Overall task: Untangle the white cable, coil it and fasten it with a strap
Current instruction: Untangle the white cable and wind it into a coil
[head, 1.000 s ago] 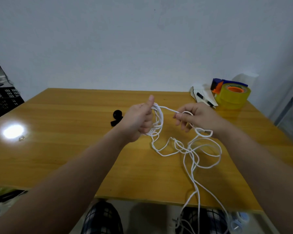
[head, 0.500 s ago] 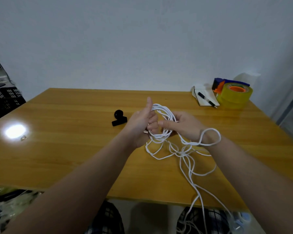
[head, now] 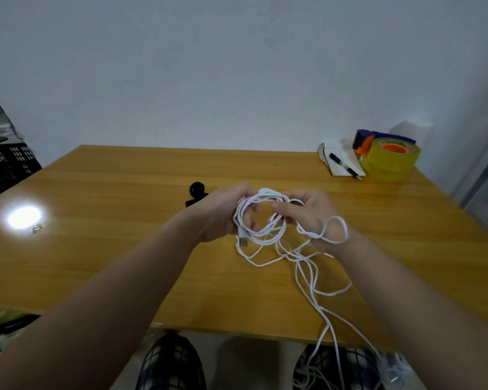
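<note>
The white cable (head: 299, 257) is partly wound into small loops held above the middle of the wooden table (head: 110, 249). My left hand (head: 223, 212) grips those loops, and a USB plug hangs just below it. My right hand (head: 307, 212) pinches a strand at the right side of the loops; one loose loop lies over its wrist. The rest of the cable lies tangled on the table and trails over the front edge to the floor. A black strap (head: 196, 192) rests on the table just behind my left hand, partly hidden.
A yellow tape roll (head: 389, 161) with a blue and orange dispenser stands at the back right, beside a notebook (head: 341, 164) with a pen on it. A small metal bit (head: 37, 228) lies at the left by a light glare. A black crate (head: 9, 164) stands off the table's left side.
My right hand moved left from a stretched strand to the coil in my left hand, adding a loop. Both hands came together and the coil now faces me more.
</note>
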A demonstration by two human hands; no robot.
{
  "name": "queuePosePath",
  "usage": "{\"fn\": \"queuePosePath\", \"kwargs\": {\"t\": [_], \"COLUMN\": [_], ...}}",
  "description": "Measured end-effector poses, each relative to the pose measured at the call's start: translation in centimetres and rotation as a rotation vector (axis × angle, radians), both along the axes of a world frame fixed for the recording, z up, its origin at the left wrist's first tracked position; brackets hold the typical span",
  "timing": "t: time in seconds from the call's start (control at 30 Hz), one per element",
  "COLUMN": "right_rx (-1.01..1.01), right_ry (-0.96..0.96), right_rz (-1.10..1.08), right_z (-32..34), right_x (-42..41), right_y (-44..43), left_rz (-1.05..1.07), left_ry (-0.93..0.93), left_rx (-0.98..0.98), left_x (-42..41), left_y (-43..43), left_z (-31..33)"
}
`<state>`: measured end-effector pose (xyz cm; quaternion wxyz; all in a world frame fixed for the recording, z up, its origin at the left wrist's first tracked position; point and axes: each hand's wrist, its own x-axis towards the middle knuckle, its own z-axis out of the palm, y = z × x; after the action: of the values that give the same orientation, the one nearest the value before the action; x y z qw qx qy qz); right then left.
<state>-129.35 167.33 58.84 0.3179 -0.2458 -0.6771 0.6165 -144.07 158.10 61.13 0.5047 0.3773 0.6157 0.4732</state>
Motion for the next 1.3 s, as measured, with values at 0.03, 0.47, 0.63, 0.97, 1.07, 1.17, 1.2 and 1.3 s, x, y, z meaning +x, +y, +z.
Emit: {"fn": "queuePosePath", "kwargs": {"t": [0.03,0.47,0.63,0.97,1.07,1.17,1.2,1.3], "right_rx": [0.051,0.166,-0.129,0.039,0.021,0.093,0.102,0.074], "right_ry": [-0.014,-0.194,-0.145,-0.193,-0.241,-0.4,-0.452,-0.558], "right_rz": [0.004,0.107,0.14,-0.35,-0.468,-0.506,-0.522,-0.539], "right_z": [-0.3,0.5,1.1,0.6,-0.3,-1.6,-2.0,-2.8], "right_x": [-0.1,0.1,0.9,-0.4,0.2,0.7,0.7,0.7], "right_y": [-0.1,0.6,1.1,2.1,3.5,4.6,4.9,5.6], "left_rz": [-0.015,0.382,0.333,0.485,0.663,0.697,0.701,0.798], "left_ry": [0.016,-0.164,-0.097,0.089,0.03,0.034,0.025,-0.041], "left_rx": [-0.026,0.249,0.303,0.251,0.27,0.325,0.355,0.412], "left_x": [0.1,-0.5,-0.6,-0.5,-1.5,-1.5,-1.2,-0.3], "left_y": [0.0,0.2,-0.5,0.2,0.3,0.4,0.5,1.0], "left_z": [0.1,-1.4,-1.9,-2.9,-2.7,-3.0,-3.2,-3.4]}}
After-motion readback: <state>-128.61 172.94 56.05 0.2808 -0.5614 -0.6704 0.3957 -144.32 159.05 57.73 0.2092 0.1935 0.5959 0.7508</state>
